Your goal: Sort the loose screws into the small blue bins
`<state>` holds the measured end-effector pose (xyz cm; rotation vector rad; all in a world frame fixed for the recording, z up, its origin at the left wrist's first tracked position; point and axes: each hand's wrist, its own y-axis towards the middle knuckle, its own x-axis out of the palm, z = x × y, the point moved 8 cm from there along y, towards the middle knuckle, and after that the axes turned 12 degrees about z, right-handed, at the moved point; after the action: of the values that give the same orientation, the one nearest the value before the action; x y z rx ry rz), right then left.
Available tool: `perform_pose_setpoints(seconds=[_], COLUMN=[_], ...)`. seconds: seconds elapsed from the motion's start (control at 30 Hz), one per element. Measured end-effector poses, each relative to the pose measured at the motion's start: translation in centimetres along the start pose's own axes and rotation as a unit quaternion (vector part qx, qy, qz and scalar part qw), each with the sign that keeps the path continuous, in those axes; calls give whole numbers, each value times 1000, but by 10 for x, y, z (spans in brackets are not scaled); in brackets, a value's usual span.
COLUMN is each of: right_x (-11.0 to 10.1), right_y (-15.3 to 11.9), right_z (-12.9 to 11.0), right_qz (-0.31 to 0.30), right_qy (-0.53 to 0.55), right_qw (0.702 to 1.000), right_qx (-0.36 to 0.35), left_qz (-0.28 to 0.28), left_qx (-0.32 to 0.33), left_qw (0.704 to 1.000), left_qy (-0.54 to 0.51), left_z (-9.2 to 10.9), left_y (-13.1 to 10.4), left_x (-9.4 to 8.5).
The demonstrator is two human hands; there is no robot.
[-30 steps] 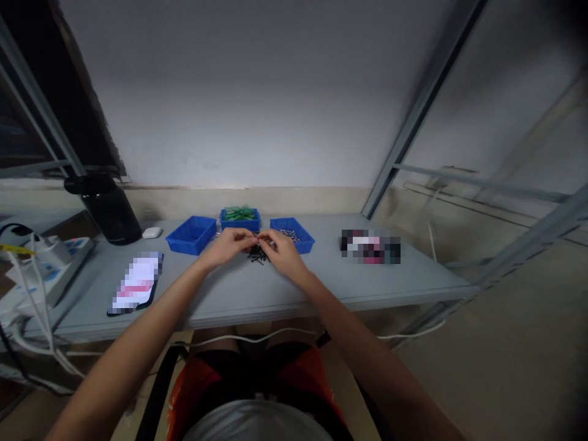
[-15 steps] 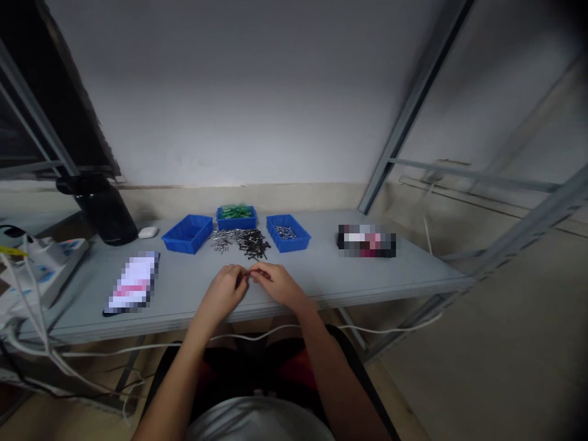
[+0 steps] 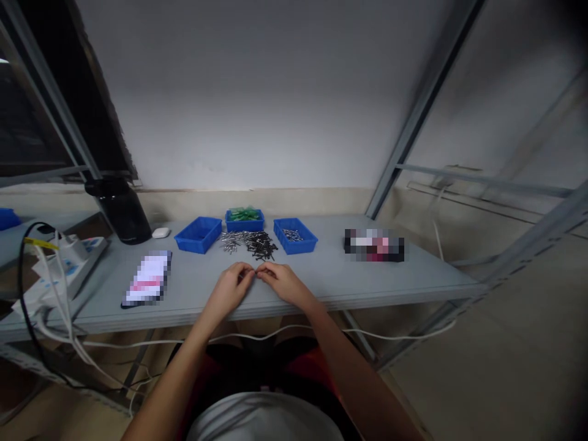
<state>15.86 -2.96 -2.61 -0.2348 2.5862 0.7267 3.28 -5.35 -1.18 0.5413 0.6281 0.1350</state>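
My left hand (image 3: 231, 288) and my right hand (image 3: 287, 285) meet over the front part of the table, fingertips pinched together and nearly touching. Whatever lies between the fingers is too small to make out. Just beyond them is a heap of dark screws (image 3: 261, 246), with a pile of silver screws (image 3: 234, 240) against its left side. A blue bin (image 3: 301, 247) to the right holds small silver pieces. Behind the heaps, another blue bin (image 3: 245, 226) contains green bags. On the left stands a third blue bin (image 3: 193, 245), with nothing visible inside.
A phone (image 3: 147, 278) lies on the left of the table (image 3: 367, 282), near a white case (image 3: 160, 233) and a black bottle (image 3: 122, 211). A power strip (image 3: 82, 269) with cables sits farther left. At right is a blurred-out object (image 3: 374, 245). Metal posts frame the table.
The view has shifted a little, so the scene sits farther right. A dark screw end seen by my right fingertips before is no longer visible. Both hands stay pinched together.
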Motion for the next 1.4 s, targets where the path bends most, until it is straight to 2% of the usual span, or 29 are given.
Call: perform_pose_setpoints(seconds=[0.23, 0.4, 0.63, 0.77, 0.9, 1.03, 1.13, 1.3, 1.4], right_x=[1, 3, 9, 19, 16, 11, 11, 12, 13], right_y=[0, -2, -1, 7, 10, 7, 7, 7, 7], right_z=[3, 0, -12, -12, -9, -3, -1, 0, -4], right_qz=[1, -22, -26, 20, 82, 85, 73, 72, 63], right_qy=[46, 81, 71, 67, 33, 103, 101, 114, 126], right_qw=[999, 996, 997, 997, 995, 988, 989, 988, 988], right_qx=[25, 41, 18, 28, 49, 82, 74, 76, 66], left_qz=[58, 47, 37, 84, 143, 92, 54, 35, 48], left_qx=[3, -19, -58, -75, -72, -65, -62, -78, -74], left_qw=[998, 996, 990, 981, 978, 990, 994, 993, 993], left_qy=[-21, -70, -122, -160, -134, -80, -72, -79, -80], left_z=[2, 4, 2, 0, -4, -8, -10, -14, -13], left_y=[-4, -3, -2, 5, 6, 4, 4, 7, 7], left_x=[-8, -11, -11, -14, -19, -10, -5, -2, -5])
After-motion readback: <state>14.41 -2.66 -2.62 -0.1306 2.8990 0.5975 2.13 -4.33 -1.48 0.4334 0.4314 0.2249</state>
